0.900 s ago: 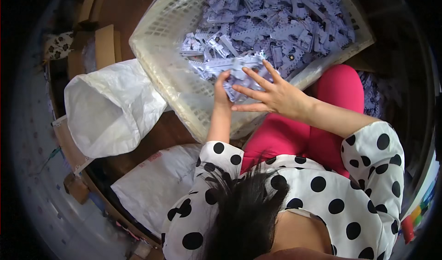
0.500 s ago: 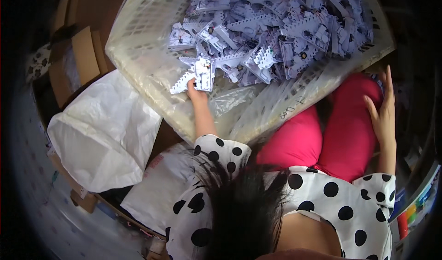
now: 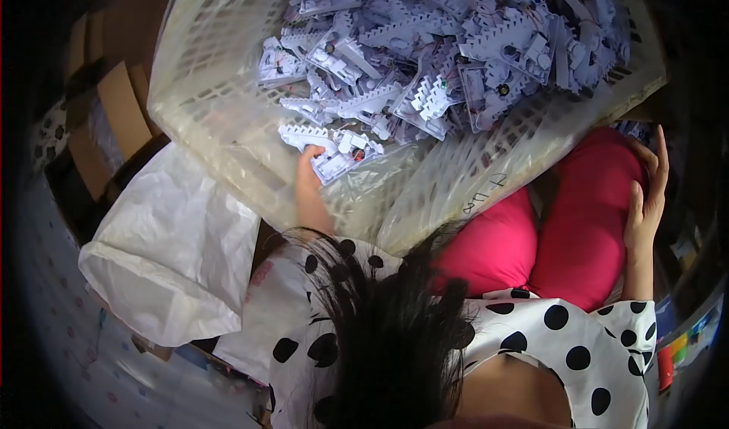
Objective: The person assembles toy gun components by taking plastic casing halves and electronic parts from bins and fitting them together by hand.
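My left hand (image 3: 307,172) is closed on a white plastic toothed part (image 3: 343,152) with small electronic pieces and a red spot on its face. I hold it inside the near left of the big white basket (image 3: 205,137), just above the clear plastic lining. Beyond it lies a heap of similar toothed plastic parts (image 3: 425,38), some with thin wires. At the outer side of my right knee, my right hand (image 3: 645,193) rests against the pink trousers with its fingers stretched out, and nothing shows in it.
A white woven sack (image 3: 171,247) lies left of the basket, with an opened cardboard box (image 3: 121,114) behind it. Another pale sack (image 3: 262,319) is beside my left sleeve. Colourful items (image 3: 672,357) stand at the far right.
My left hand has drawn a little nearer, and the toothed part has turned from upright to slanting. My right hand has slid slightly nearer along my knee. The whole view has shifted a little.
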The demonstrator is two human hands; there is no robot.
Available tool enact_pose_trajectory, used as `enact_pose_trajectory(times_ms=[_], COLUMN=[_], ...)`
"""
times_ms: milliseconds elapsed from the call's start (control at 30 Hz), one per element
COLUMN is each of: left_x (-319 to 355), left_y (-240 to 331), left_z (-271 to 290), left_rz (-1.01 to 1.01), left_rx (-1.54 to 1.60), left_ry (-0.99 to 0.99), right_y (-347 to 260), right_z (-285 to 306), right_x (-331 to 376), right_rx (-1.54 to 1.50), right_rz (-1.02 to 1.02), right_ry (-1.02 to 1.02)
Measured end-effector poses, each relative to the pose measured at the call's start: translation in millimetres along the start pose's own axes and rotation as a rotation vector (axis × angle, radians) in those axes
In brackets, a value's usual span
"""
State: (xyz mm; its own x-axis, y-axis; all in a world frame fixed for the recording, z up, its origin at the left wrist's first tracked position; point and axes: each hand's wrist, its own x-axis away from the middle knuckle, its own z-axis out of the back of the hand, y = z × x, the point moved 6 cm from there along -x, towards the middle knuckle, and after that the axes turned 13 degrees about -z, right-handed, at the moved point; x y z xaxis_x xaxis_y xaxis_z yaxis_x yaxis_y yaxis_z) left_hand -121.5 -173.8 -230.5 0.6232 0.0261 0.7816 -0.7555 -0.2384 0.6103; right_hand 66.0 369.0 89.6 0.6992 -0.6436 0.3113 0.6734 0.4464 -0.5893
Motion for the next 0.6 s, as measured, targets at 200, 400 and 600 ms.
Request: enact_pose_trajectory(times_ms=[200, 400, 600], left_x=[-35.7, -72.7, -99.2], left_y=[-14.9, -70.7, -72.2], left_z=[-6.2, 6.6, -2.8], left_rz=[0.118, 0.268, -0.235], left_rx=[-0.522, -0.442, -0.775], left_ry=[-0.036, -0.155, -0.289], right_y=[7.1, 9.3, 7.5], right_z=[4.5, 1.8, 10.0], right_x=[-0.2, -9.0, -8.5], right_rx=[-0.001, 0.033, 0.058], right_rz=[0.009, -0.063, -0.020], right_ry=[0.021, -0.038, -0.022])
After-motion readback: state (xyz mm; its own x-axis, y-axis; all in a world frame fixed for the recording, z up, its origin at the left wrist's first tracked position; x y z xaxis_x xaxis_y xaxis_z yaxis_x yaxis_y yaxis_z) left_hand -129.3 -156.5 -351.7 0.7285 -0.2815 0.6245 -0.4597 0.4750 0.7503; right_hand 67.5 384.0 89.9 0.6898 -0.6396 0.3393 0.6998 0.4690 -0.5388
